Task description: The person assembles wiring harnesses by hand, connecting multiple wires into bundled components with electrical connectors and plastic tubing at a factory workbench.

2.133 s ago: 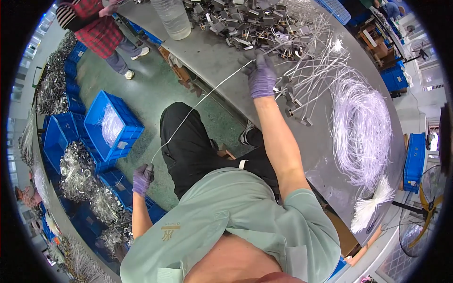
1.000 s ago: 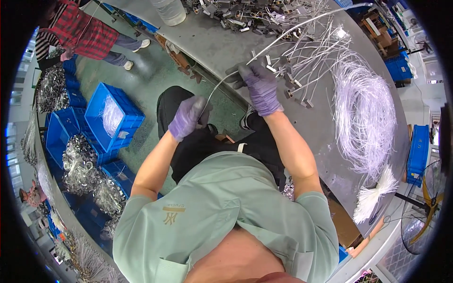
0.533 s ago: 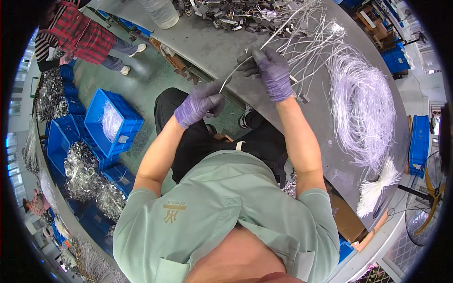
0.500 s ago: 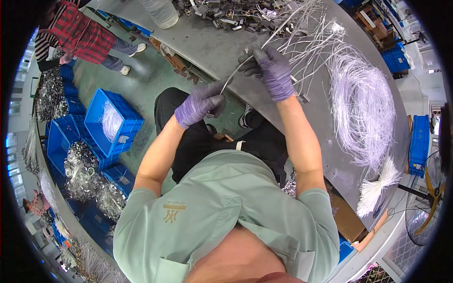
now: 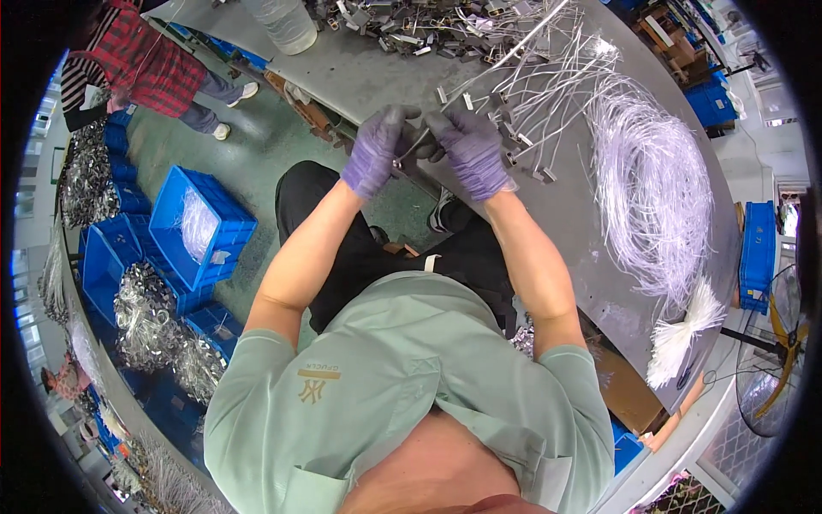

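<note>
My left hand, in a purple glove with grey fingertips, is closed on one end of a thin whitish cable. My right hand, gloved alike, pinches the same cable a short way to the right. Both hands are close together over the front edge of the grey table; the fingers hide much of the cable. Just beyond the right hand lie loose whitish cables with small metal end pieces. A heap of small metal parts spreads at the far edge of the view.
On the table's right are a big coil of clear strands and a tied white bundle. A translucent tub stands far left. Blue crates are on the floor at left, with a person in a checked apron beyond.
My hands have come closer together: the left moved right and up, the right moved left and slightly down. The length of cable showing between them is shorter.
</note>
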### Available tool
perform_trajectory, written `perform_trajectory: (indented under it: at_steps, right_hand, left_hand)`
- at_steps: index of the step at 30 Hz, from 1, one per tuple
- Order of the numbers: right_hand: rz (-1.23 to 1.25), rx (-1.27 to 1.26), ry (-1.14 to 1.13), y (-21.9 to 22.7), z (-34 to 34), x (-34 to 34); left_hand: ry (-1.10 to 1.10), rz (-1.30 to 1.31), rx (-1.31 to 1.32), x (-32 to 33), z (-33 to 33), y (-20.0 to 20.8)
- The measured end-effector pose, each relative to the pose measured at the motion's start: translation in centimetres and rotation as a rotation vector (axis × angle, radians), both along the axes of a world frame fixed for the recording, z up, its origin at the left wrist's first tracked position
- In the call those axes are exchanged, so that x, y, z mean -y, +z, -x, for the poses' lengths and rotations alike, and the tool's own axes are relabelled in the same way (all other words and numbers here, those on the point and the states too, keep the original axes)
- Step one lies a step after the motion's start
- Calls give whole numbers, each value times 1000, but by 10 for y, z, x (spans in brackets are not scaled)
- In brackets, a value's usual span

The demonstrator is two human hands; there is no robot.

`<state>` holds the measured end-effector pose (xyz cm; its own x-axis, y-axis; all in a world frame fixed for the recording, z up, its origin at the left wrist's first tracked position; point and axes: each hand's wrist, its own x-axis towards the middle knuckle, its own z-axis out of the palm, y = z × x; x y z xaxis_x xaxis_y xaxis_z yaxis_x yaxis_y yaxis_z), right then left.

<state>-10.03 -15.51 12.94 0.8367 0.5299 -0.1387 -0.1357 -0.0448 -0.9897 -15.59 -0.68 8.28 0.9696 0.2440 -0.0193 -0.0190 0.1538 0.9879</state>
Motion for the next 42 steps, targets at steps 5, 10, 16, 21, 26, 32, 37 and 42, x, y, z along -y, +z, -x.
perform_trajectory:
  at_steps: [5,10,16,21,26,32,37,42]
  right_hand:
    - [448,535,-195,-9,-65,15]
    - [656,607,-435,-57,-135,106]
    - [1111,494,-794,-68,-141,295]
    - [1510,155,-612,-94,-135,380]
    - [1237,4,-413,-103,-137,386]
    - [810,-62,-594,-87,-130,389]
    - [423,-132,-659,-34,-126,370]
    - [-69,-128,-476,-20,-120,336]
  left_hand:
    - [-83,-382,13,3,-22,0]
    - [-89,-465,-18,-13,-9,-4]
    - [28,-290,-151,-79,67,-24]
    - [136,-201,-209,-114,105,-48]
    - [157,-100,-213,-109,105,-50]
    - [105,-164,-190,-96,102,-43]
    - [114,-181,-185,-107,110,-54]
    - [124,-176,-234,-97,108,-45]
